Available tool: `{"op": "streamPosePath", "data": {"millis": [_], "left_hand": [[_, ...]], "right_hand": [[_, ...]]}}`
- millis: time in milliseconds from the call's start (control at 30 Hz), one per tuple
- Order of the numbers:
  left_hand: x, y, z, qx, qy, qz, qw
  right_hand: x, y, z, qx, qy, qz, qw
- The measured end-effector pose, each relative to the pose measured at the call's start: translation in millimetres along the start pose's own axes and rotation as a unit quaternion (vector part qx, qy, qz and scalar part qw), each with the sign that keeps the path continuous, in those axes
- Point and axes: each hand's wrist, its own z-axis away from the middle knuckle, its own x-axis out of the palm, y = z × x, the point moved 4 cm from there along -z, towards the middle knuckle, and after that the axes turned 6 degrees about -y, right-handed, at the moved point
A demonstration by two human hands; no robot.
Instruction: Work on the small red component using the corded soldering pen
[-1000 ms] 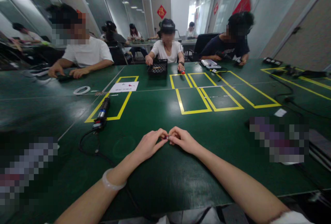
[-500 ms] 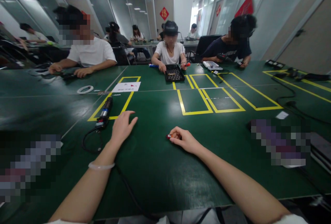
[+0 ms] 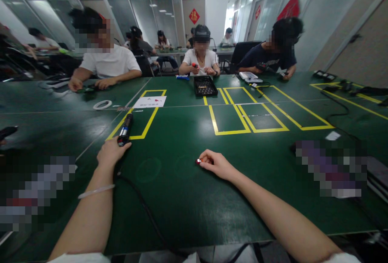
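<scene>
My left hand (image 3: 110,152) is closed about the near end of a black, cylindrical corded tool (image 3: 125,126) with a blue and silver band. The tool lies on the green table (image 3: 169,198), partly inside a yellow taped outline, and its near end is hidden by my fingers. Near the table's middle, my right hand (image 3: 216,163) rests with its fingers curled in a pinch. Between thumb and forefinger is a small red and orange piece (image 3: 198,161) with a pale spot; it is too small to name further.
A printed paper (image 3: 150,101) and a white ring (image 3: 102,104) lie beyond my left hand. Yellow tape outlines (image 3: 232,132) mark the table ahead. A black tray (image 3: 205,86) stands before a person opposite. A black cable (image 3: 148,210) runs toward the near edge.
My left hand has moved left and closed on the black corded tool. My right hand stays put with the small piece. The person opposite has raised a red-tipped object off the table.
</scene>
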Motion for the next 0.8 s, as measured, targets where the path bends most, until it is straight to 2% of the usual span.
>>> {"op": "streamPosePath", "data": {"millis": [100, 400, 567, 700, 800], "left_hand": [[1.6, -2, 0, -0.036, -0.017, 0.023, 0.999], [-5.1, 28, 17, 0.007, 0.006, 0.008, 1.0], [-5.6, 59, 31, 0.048, 0.008, 0.0, 0.999], [-1.9, 90, 44, 0.101, 0.017, -0.005, 0.995], [1.3, 115, 57, 0.151, 0.022, -0.006, 0.988]], "right_hand": [[0, -1, 0, 0.003, 0.002, 0.005, 1.0], [1, 1, -2, -0.003, 0.009, 0.013, 1.0], [0, 0, -2, -0.008, 0.008, 0.025, 1.0], [-4, -3, -1, -0.03, 0.049, 0.073, 0.996], [-4, 0, -2, -0.017, 0.053, 0.072, 0.996]]}}
